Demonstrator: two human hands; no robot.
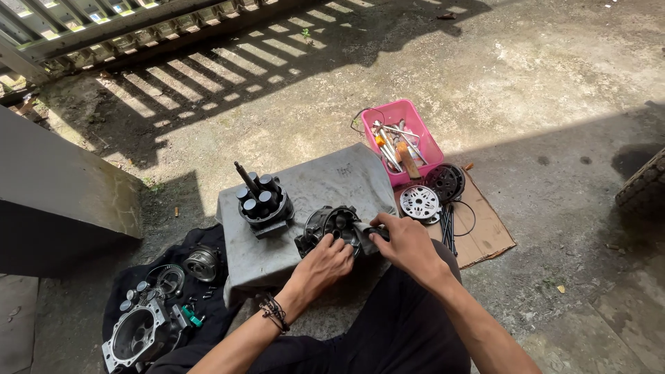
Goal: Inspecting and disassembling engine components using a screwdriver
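Sitting over a grey stone slab (332, 180), a person works on a round dark metal engine part (331, 227) at its near edge. Left hand (325, 263) grips the part's near rim from below; right hand (405, 242), just right, closes on a small dark tool (367, 230) pointing left into it.

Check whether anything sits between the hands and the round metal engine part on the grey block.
Nothing visible does. The left hand already rests on the round metal part, and the right hand presses a small grey piece against its rim. The roller assembly stands apart on the grey block, to their left.
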